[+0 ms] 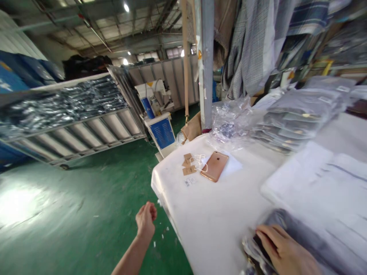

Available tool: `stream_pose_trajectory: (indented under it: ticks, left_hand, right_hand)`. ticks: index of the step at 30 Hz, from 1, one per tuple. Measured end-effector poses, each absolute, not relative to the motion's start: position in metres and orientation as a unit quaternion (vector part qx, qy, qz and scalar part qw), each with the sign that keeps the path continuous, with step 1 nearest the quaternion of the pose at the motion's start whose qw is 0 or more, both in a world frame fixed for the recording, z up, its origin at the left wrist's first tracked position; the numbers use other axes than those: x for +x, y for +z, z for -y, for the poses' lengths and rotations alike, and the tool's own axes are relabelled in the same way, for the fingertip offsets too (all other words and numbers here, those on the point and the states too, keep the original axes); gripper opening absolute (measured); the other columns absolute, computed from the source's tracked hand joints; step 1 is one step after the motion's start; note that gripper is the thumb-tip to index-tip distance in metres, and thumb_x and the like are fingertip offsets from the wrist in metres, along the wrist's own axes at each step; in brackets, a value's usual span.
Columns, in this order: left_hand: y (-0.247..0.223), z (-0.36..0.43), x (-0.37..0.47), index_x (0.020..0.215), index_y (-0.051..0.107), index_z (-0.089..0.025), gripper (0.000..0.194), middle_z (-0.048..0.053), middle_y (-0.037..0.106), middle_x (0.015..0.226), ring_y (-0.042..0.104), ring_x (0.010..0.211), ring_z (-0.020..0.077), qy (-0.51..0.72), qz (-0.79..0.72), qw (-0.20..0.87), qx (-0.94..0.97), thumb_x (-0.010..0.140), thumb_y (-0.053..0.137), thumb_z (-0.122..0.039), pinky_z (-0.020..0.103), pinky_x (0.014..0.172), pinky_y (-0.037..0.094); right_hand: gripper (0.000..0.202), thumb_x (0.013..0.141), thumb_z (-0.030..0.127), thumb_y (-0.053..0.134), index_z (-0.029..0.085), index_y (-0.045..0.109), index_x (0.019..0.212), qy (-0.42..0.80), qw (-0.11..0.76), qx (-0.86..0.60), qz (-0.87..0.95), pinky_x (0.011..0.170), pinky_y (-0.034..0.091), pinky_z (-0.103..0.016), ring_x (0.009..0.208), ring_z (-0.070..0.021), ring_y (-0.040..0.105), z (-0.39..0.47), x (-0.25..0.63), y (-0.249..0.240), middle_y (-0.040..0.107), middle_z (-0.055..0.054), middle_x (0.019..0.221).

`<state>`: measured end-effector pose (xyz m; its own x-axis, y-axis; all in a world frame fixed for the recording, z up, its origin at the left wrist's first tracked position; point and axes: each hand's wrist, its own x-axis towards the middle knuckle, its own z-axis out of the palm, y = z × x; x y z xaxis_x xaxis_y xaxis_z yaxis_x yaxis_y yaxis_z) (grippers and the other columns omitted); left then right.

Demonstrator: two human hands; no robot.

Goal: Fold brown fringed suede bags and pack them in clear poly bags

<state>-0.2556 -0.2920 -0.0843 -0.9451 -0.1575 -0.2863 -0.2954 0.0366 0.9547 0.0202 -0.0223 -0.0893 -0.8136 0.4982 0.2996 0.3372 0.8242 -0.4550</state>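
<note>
My left hand (pixel 146 217) hangs over the green floor just off the table's left edge, its fingers curled in and nothing visible in them. At the lower right, my right hand (pixel 286 246) has its fingers closed on the edge of a dark garment in a clear plastic bag (pixel 304 233). The bag's near end is crumpled and partly hidden by the hand. Farther back on the white table (pixel 218 214) lie a rose-gold phone (pixel 215 166), brown hang tags (pixel 189 170) with white strings, and a small barcode sticker (pixel 187 183).
Crumpled clear plastic (pixel 229 124) and a stack of bagged garments (pixel 301 110) occupy the table's back. White sheets (pixel 318 179) lie to the right. A metal post (pixel 205 65) rises behind, beside hanging clothes (pixel 249 46). Across the floor stands a cart (pixel 77 130) of bagged goods.
</note>
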Motion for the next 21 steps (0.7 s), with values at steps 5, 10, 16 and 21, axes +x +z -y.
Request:
stream_pose_trajectory:
  ticks: [5, 10, 16, 21]
  left_hand:
    - [-0.036, 0.26, -0.209, 0.074, 0.065, -0.02, 0.022, -0.003, 0.059, 0.057, 0.054, 0.055, 0.0124, 0.589, -0.791, 0.144, 0.082, 0.063, 0.066, -0.038, 0.022, 0.055, 0.044]
    - [-0.031, 0.196, -0.133, 0.084, 0.066, -0.018, 0.022, 0.0, 0.061, 0.062, 0.054, 0.058, 0.0141, 0.45, -0.765, 0.334, 0.317, 0.072, 0.05, -0.028, 0.024, 0.056, 0.042]
    - [-0.054, 0.164, -0.078, 0.069, 0.065, -0.019, 0.012, 0.001, 0.06, 0.063, 0.053, 0.06, 0.0152, 0.456, -0.756, 0.389, 0.262, 0.07, 0.053, -0.019, 0.024, 0.056, 0.038]
    - [-0.075, 0.162, -0.062, 0.09, 0.071, -0.019, 0.031, 0.002, 0.061, 0.073, 0.054, 0.063, 0.0157, 0.594, -0.657, 0.431, 0.168, 0.063, 0.057, -0.013, 0.025, 0.06, 0.042]
  right_hand:
    - [0.029, 0.09, 0.032, 0.034, 0.025, 0.061, 0.081, 0.216, 0.149, -0.273, 0.926, 0.058, 0.048, -0.025, 0.064, -0.0135, 0.064, 0.035, 0.012, -0.061, 0.063, 0.0, 0.078]
    - [0.028, 0.09, 0.031, 0.037, 0.023, 0.061, 0.078, 0.214, 0.143, -0.278, 0.926, 0.059, 0.045, -0.026, 0.063, -0.014, 0.062, 0.035, 0.013, -0.057, 0.061, 0.0, 0.076]
    - [0.027, 0.091, 0.024, 0.036, 0.022, 0.06, 0.079, 0.196, 0.145, -0.269, 0.932, 0.06, 0.044, -0.026, 0.065, -0.0143, 0.061, 0.037, 0.013, -0.05, 0.061, -0.001, 0.076]
    - [0.024, 0.089, 0.02, 0.038, 0.021, 0.06, 0.078, 0.215, 0.158, -0.259, 0.928, 0.06, 0.044, -0.025, 0.064, -0.0135, 0.06, 0.038, 0.014, -0.047, 0.06, -0.001, 0.074]
